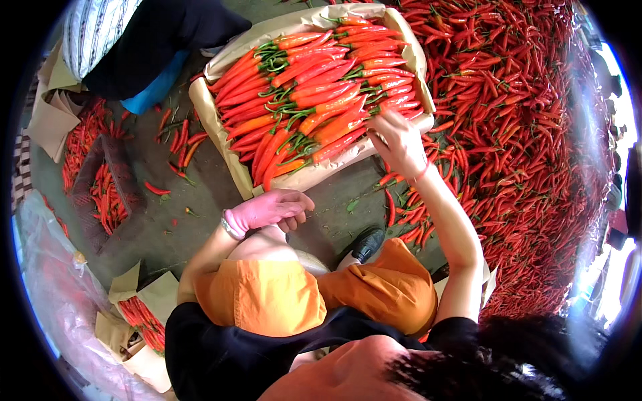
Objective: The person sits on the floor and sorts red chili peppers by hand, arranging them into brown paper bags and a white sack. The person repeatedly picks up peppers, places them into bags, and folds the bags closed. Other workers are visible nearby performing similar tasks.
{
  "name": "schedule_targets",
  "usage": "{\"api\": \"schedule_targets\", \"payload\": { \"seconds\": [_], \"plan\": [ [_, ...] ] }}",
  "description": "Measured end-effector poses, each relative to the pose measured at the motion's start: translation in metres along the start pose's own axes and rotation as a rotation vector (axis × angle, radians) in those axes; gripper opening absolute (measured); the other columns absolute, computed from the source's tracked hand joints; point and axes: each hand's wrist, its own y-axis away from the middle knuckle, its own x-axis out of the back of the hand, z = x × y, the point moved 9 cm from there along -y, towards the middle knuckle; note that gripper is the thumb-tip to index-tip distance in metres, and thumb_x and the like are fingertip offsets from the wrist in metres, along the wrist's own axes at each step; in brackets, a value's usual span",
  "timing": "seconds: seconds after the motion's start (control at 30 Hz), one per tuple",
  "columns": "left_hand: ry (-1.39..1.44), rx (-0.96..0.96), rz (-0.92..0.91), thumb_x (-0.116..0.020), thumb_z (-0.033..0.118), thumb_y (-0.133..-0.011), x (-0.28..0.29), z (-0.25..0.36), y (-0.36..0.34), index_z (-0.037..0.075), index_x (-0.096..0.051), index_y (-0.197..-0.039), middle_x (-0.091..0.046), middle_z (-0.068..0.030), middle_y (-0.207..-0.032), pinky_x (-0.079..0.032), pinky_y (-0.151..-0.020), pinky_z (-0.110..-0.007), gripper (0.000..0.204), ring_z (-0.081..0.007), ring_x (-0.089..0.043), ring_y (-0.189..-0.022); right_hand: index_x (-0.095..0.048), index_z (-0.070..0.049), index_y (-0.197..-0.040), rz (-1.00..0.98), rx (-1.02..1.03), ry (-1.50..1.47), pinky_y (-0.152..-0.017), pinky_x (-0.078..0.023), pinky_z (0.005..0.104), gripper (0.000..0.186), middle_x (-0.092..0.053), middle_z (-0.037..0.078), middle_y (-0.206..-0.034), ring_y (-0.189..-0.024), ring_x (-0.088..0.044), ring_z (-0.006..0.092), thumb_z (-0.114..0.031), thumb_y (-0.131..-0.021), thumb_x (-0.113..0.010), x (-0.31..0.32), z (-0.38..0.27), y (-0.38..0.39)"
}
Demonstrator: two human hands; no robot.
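Note:
A shallow box (311,175) lined with brown paper stands in front of me, filled with rows of red chilli peppers (314,67), their green stems toward the middle. My right hand (399,144) is bare and reaches to the box's right side. Its bent fingers close at the tip of a red chilli pepper near the rim; the fingers partly hide it. My left hand (267,209) wears a pink glove with bare fingertips. It hovers over my knee, just below the box's near corner, with loosely bent fingers and nothing visible in them.
A large heap of red chillies (515,134) spreads along the right. To the left, a dark mesh crate (134,180) holds more chillies, and a few lie loose on the floor. A paper-lined box (160,301) sits behind my left elbow. Another person's dark-clothed leg (167,40) is at upper left.

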Motion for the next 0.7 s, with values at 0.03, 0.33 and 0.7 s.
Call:
{"api": "schedule_targets", "payload": {
  "seconds": [0.03, 0.33, 0.7],
  "plan": [
    [0.061, -0.031, 0.035, -0.058, 0.029, -0.098, 0.004, 0.001, 0.003, 0.007, -0.057, -0.115, -0.057, 0.0013, -0.088, -0.047, -0.062, -0.02, 0.028, -0.0056, -0.054, -0.071, -0.056, -0.006, -0.088, 0.046, 0.07, -0.001, -0.067, -0.049, 0.0406, 0.015, -0.052, 0.01, -0.082, -0.079, -0.057, 0.03, -0.005, -0.076, -0.065, 0.002, -0.009, -0.025],
    [-0.412, -0.247, 0.457, -0.059, 0.014, -0.095, 0.029, 0.049, 0.022, 0.002, -0.059, -0.087, -0.05, 0.0069, -0.07, -0.035, -0.055, -0.02, 0.015, -0.0008, -0.041, -0.064, -0.06, -0.004, -0.089, -0.164, 0.282, -0.016, -0.069, -0.051, 0.0392, 0.023, -0.055, 0.008, -0.09, -0.088, -0.06, 0.0278, -0.007, -0.069, -0.07, -0.002, -0.02, -0.116],
    [0.057, -0.63, 0.784, -0.052, 0.015, -0.1, 0.064, 0.106, 0.079, 0.001, -0.062, -0.106, -0.061, -0.0003, -0.08, -0.042, -0.053, -0.017, 0.019, -0.0023, -0.052, -0.063, -0.07, -0.009, -0.094, -0.426, 0.105, 0.257, -0.075, -0.052, 0.044, 0.021, -0.065, 0.01, -0.096, -0.088, -0.065, 0.0327, -0.025, -0.081, -0.072, -0.062, 0.048, -0.182]
  ]
}}
